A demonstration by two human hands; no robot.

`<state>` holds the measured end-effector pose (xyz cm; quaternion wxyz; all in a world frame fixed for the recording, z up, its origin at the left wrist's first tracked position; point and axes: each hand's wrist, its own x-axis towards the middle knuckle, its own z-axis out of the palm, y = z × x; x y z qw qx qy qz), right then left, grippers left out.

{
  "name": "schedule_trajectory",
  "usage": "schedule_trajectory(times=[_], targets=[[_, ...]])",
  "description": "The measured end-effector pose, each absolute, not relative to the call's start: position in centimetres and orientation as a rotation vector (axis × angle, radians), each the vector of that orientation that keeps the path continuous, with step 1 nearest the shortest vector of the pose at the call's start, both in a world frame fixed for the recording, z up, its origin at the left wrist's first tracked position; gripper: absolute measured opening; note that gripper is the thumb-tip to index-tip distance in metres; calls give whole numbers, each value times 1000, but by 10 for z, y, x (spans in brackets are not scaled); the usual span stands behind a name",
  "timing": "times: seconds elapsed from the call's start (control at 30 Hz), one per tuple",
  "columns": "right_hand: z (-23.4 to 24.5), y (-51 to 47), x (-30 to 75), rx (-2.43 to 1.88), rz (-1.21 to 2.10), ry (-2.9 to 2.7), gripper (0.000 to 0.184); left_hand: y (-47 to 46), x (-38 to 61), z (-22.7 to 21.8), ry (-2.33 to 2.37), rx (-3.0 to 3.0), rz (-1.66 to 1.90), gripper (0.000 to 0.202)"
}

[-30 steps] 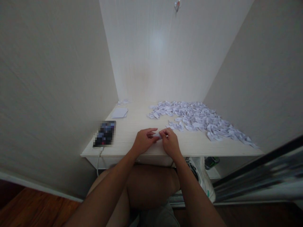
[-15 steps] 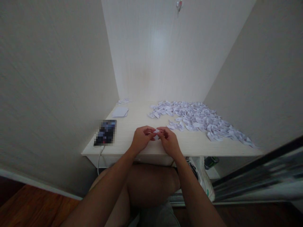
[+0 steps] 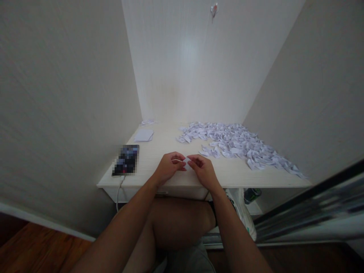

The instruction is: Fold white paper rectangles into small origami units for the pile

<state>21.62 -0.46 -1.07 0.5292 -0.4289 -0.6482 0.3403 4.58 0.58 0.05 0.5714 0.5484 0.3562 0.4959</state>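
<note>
Between my two hands is a small piece of white paper [image 3: 187, 163], just above the front of the pale desk [image 3: 159, 172]. My left hand [image 3: 170, 165] pinches its left side with thumb and fingers. On the opposite side, my right hand [image 3: 201, 167] grips the paper with its thumb and forefinger. Fingertips cover part of the sheet, so its exact fold cannot be made out. Many folded white paper pieces [image 3: 230, 140] lie spread in a heap beyond and to the right of my right hand.
A stack of flat white paper sheets [image 3: 143, 135] lies at the left back, with a few paper pieces [image 3: 148, 121] behind it. A blurred-out phone-like device [image 3: 126, 160] with a white cable [image 3: 118, 193] sits at left. Below the desk are a can [image 3: 252, 195] and my legs.
My hands have drawn slightly apart, showing more of the paper between the fingertips. The view has shifted a little; the heap and the stack look the same.
</note>
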Motion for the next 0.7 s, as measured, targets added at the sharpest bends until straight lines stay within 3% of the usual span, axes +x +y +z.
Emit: schedule_trajectory(times=[0.7], targets=[[-14,-4,219,-958,995,-1402,10,8,46,-1,831,1214,1145,26]])
